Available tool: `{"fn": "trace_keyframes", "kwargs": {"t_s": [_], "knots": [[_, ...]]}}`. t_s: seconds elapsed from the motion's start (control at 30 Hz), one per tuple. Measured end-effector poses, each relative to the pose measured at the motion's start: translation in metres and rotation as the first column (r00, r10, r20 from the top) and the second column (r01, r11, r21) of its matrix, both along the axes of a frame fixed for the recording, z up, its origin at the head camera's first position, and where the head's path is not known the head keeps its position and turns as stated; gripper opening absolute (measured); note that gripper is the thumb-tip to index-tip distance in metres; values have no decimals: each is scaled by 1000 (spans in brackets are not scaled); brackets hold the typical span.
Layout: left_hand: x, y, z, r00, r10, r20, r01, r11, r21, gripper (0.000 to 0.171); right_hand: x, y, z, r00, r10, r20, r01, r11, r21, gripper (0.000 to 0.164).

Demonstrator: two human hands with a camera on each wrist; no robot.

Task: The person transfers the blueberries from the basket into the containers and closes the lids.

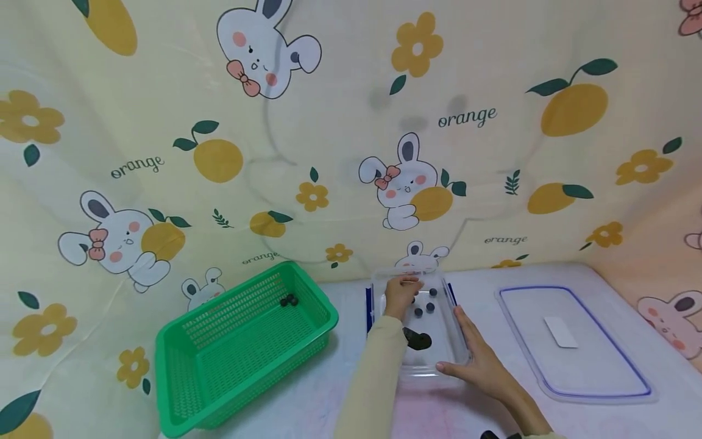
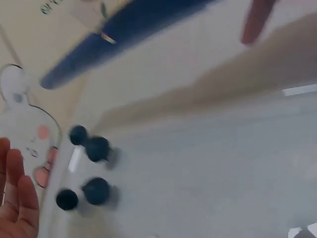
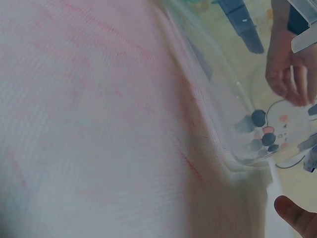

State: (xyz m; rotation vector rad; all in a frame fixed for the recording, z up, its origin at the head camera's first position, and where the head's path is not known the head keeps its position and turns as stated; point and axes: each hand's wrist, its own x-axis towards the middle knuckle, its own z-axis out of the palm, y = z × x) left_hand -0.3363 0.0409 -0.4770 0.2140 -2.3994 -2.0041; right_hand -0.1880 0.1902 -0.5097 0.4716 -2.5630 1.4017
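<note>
A clear plastic box [image 1: 439, 356] with blue side clips [image 1: 369, 310] stands on the table. Several small dark balls [image 1: 430, 308], resembling blueberries, lie toward its far end. My left hand [image 1: 402, 297] hangs over that end with bent, relaxed fingers. In the left wrist view its fingers [image 2: 22, 203] are apart from the balls [image 2: 96, 191], and nothing shows in them; the thumb is hidden there. Against the box's right side rests my right hand [image 1: 485, 363], fingers extended, thumb at the near corner. Beside the left wrist is a dark shape [image 1: 419, 339] whose kind I cannot tell.
To the left stands a green perforated basket [image 1: 241, 396] with a small cluster of dark balls [image 1: 289, 300] in its far corner. A clear lid with a blue seal [image 1: 609, 341] lies at the right, bearing a white label [image 1: 560, 332]. A patterned cloth [image 1: 340, 122] hangs behind the table.
</note>
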Motion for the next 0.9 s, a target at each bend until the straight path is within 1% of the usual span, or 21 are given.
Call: {"fn": "trace_keyframes", "kwargs": {"t_s": [0.17,0.27,0.37,0.43,0.53,0.63,0.73,0.9], "knots": [[-1,-1,16,1000,-24,-14,26,995,94,10,0,1,0,1000,2,-4,-2,1000,-8,114],[0,-3,27,997,-63,-34,67,988,137,10,-1,2,-1,1000,-1,-8,1,1000,-4,113],[2,-8,38,990,-117,-74,126,983,131,10,-1,2,-1,1000,-5,-5,5,1000,1,114],[4,-12,45,986,-143,-91,152,983,107,10,-1,2,-1,1000,-9,0,9,1000,6,114],[6,-18,54,982,-161,-103,168,983,73,9,-2,1,-1,1000,-17,21,17,1000,11,114],[8,-26,60,979,-170,-111,175,984,40,9,-3,0,-3,999,-28,38,27,999,18,113],[11,-35,67,969,-201,-144,207,978,28,11,-3,0,-3,998,-34,50,33,999,19,113],[17,-51,79,949,-239,-208,252,967,38,13,-2,0,-1,998,-32,53,31,999,17,113]]}}
